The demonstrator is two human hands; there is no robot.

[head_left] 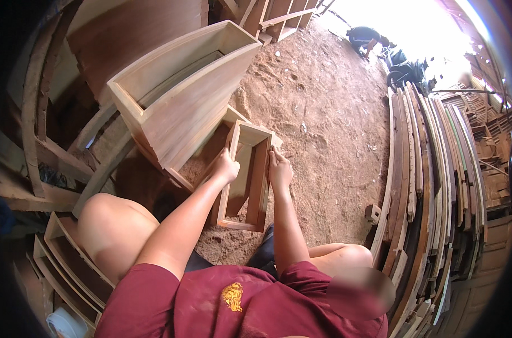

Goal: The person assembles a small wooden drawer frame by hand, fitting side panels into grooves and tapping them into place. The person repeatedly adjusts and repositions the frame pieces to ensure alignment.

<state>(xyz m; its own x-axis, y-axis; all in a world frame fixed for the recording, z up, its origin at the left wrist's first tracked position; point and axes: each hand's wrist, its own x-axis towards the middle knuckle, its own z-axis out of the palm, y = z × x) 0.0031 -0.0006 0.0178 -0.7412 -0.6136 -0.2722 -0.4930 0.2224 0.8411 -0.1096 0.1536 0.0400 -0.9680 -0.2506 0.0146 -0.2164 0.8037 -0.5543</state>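
A narrow wooden drawer [260, 183], box-shaped with an open top, is tilted between my knees. My left hand [226, 168] is closed on its left side wall, and my right hand [280, 170] grips the right side near the far corner. Some of the fingers on both hands are hidden by the wood or by the hands themselves. Just beyond and to the left stands a larger wooden cabinet [194, 107], its top open and an opening low on its side. The drawer's far end is beside that opening; whether they touch I cannot tell.
Long boards [416, 186] are stacked along the right, with a small block [373, 214] beside them. More wooden frames [70, 265] crowd the left. Far off on the dirt floor [323, 141], another person [364, 38] bends near a motorbike [405, 70].
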